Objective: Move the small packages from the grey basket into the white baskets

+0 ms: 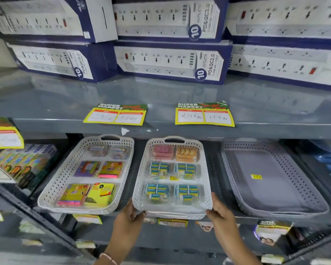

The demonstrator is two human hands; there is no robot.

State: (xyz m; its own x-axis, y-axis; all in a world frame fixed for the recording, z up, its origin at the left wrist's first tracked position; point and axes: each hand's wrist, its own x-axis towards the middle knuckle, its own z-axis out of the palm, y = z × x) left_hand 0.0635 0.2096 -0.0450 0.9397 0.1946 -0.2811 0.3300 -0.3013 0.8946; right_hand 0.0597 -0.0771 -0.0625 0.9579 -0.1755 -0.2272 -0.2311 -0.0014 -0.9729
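Observation:
Two white perforated baskets sit on the lower shelf. The left white basket (52, 186) holds several small packages of sticky notes and stationery (99, 194). The middle white basket (141, 180) holds pink, orange and blue-and-white small packages (172, 188). My left hand (128, 217) grips its front left corner and my right hand (221, 211) grips its front right corner. At the right lies the grey basket (237, 169), with only a yellow sticker (256, 176) on its floor and no packages in it.
The grey shelf above (161, 92) carries stacked blue-and-white power strip boxes (168, 60) and two yellow price tags (204, 116) on its front lip. Colourful boxes (23, 161) stand at the far left. More labels hang on the lower shelf edge.

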